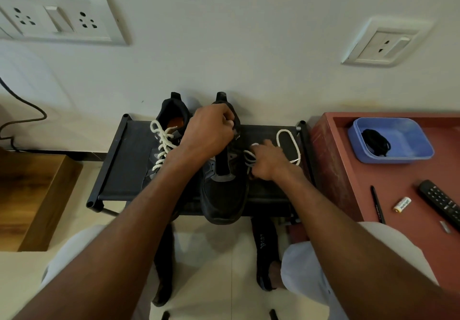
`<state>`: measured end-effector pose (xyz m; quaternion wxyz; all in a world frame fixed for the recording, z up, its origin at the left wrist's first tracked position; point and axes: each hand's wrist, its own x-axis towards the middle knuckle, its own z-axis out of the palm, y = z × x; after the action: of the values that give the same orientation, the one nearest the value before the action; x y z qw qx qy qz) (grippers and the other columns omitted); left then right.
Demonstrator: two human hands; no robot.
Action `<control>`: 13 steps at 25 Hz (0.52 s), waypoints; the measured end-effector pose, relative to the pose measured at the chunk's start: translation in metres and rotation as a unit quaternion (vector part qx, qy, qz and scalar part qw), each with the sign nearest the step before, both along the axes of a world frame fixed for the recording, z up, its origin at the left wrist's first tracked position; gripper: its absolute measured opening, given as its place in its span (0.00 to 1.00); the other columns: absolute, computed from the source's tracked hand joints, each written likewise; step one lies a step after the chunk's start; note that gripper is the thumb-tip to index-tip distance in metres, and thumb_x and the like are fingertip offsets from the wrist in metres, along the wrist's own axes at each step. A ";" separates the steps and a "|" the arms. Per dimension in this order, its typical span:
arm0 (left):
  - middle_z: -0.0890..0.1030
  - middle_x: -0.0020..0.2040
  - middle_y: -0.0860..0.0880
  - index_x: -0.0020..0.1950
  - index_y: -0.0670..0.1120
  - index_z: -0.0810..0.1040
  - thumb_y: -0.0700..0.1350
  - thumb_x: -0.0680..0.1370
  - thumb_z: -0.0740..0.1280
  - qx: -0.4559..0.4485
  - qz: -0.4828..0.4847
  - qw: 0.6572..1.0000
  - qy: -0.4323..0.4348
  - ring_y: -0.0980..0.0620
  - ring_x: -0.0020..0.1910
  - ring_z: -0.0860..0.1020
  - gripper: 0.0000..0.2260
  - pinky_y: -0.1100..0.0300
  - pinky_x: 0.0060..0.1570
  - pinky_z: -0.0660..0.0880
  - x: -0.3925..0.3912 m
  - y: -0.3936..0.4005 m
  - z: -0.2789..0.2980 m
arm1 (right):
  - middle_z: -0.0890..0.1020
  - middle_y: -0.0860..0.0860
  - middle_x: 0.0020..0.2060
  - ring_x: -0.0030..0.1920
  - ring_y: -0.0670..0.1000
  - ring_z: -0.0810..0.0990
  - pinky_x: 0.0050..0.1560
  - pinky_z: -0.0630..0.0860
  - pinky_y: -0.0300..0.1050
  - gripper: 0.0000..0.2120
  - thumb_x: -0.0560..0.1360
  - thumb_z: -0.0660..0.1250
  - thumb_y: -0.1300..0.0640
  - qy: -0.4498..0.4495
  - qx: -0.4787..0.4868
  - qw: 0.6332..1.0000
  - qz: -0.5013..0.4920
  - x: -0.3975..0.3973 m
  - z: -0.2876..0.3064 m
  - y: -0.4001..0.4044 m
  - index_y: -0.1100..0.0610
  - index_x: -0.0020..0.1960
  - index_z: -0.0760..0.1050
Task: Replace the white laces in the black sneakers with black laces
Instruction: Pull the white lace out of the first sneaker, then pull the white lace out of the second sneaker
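Two black sneakers stand side by side on a low black rack [119, 160], heels toward the wall. The left sneaker [171, 115] is laced with a white lace [161, 145]. The right sneaker [225, 195] has its tongue bare, and my left hand [209, 130] grips its tongue and collar at the top. My right hand [266, 160] pinches a loose white lace [288, 145] that lies in a loop on the rack beside this shoe. A bundle of black laces [375, 143] lies in a blue tray [408, 140] on the right.
The blue tray sits on a red-brown table [348, 195] with a pen [377, 202], a battery [402, 204] and a remote [440, 201]. A wooden box [32, 195] stands at left, with a cable [25, 120] along the wall. My feet in black sandals rest below the rack.
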<state>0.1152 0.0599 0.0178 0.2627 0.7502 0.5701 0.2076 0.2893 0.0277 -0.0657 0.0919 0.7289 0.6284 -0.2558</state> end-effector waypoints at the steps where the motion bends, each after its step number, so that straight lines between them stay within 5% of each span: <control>1: 0.84 0.51 0.50 0.59 0.47 0.83 0.42 0.80 0.67 0.005 0.005 1.000 -0.006 0.51 0.51 0.81 0.09 0.53 0.55 0.79 -0.003 0.000 0.002 | 0.69 0.57 0.67 0.67 0.65 0.72 0.66 0.76 0.61 0.24 0.73 0.75 0.56 0.001 0.025 1.000 -0.006 -0.001 -0.003 -0.001 0.53 0.68 0.76; 3: 0.83 0.51 0.50 0.59 0.47 0.83 0.43 0.81 0.68 0.013 0.020 1.000 -0.015 0.52 0.51 0.80 0.09 0.56 0.53 0.76 -0.014 0.001 0.004 | 0.73 0.57 0.63 0.62 0.64 0.77 0.63 0.78 0.57 0.15 0.75 0.73 0.59 -0.003 0.091 0.995 -0.029 0.000 -0.005 -0.002 0.57 0.61 0.81; 9: 0.84 0.48 0.52 0.55 0.47 0.85 0.44 0.80 0.67 0.018 0.101 0.995 -0.007 0.53 0.47 0.81 0.08 0.61 0.45 0.75 -0.069 0.003 0.013 | 0.84 0.62 0.53 0.55 0.65 0.83 0.55 0.80 0.54 0.11 0.76 0.72 0.61 -0.006 0.181 0.967 -0.181 0.015 0.021 0.005 0.63 0.57 0.81; 11: 0.83 0.47 0.51 0.54 0.47 0.85 0.43 0.79 0.67 0.014 0.140 0.990 -0.009 0.52 0.47 0.80 0.07 0.60 0.45 0.73 -0.083 0.003 0.017 | 0.86 0.60 0.46 0.46 0.62 0.86 0.50 0.84 0.54 0.07 0.75 0.73 0.61 0.088 0.194 0.939 -0.272 0.015 0.034 0.015 0.62 0.52 0.83; 13: 0.82 0.45 0.52 0.54 0.47 0.85 0.43 0.79 0.68 0.008 0.157 0.988 -0.008 0.53 0.47 0.79 0.07 0.60 0.44 0.72 -0.090 0.003 0.019 | 0.86 0.60 0.41 0.38 0.60 0.88 0.45 0.87 0.57 0.04 0.73 0.75 0.66 0.246 0.178 0.870 -0.387 0.016 0.046 0.025 0.64 0.47 0.83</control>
<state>0.0254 0.0631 0.0372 0.2251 0.6521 0.6769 0.2567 0.3058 0.0531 -0.0192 -0.3036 0.8312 0.3328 -0.3257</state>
